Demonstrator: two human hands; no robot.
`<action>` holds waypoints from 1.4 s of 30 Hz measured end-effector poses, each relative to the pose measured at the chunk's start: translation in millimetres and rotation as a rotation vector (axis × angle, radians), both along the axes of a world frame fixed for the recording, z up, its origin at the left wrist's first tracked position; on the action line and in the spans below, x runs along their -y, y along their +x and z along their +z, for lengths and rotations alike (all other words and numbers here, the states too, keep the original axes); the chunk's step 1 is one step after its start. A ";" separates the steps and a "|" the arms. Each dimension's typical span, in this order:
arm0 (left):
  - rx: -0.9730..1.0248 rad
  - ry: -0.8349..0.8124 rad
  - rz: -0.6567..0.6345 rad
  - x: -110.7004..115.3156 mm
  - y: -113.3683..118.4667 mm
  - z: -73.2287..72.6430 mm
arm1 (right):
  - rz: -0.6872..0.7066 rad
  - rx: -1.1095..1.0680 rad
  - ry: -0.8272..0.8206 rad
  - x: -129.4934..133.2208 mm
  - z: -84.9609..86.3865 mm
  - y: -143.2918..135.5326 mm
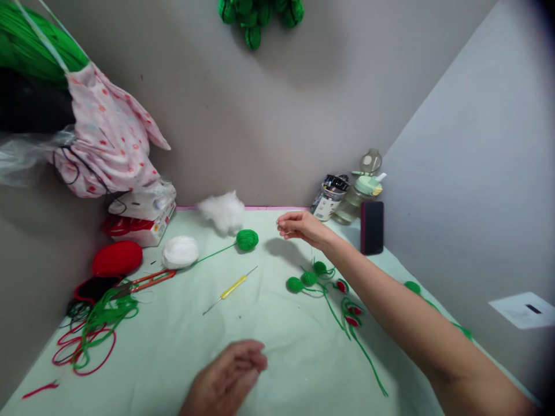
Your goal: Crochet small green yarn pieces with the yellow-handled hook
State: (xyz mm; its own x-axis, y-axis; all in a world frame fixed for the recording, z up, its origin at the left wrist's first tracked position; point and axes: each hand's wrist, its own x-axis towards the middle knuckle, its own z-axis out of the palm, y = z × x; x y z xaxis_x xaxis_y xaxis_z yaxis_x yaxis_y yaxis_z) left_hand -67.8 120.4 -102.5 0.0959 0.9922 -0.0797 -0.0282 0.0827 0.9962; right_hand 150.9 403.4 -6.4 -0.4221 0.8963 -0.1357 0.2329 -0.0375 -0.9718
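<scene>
My right hand is raised over the far side of the table, thumb and fingertips pinched together on something too small to make out. Low in the view, my left hand is held half curled, fingers apart from the thumb and nothing in it. Between the hands lies a crochet hook with a yellow handle. Left of my right hand sits a green yarn ball, its strand running left. Small green crocheted balls and red-and-green crocheted pieces with trailing yarn tails lie below my right forearm.
On the left are white yarn, red yarn, orange-handled scissors and tangled yarn scraps. White stuffing lies at the back. A pen container, bottle and phone stand back right.
</scene>
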 end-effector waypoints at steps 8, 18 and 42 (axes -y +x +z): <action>0.285 -0.239 0.303 -9.5 -10.2 46.4 | 0.330 0.117 0.234 150.9 20.5 -48.8; 0.461 -0.307 0.315 -11.3 -10.1 63.9 | 0.321 -0.181 -0.276 178.2 -11.0 -61.8; 0.566 -0.373 0.326 -13.6 -14.1 57.7 | 0.221 -0.226 -0.293 190.7 -3.1 -50.5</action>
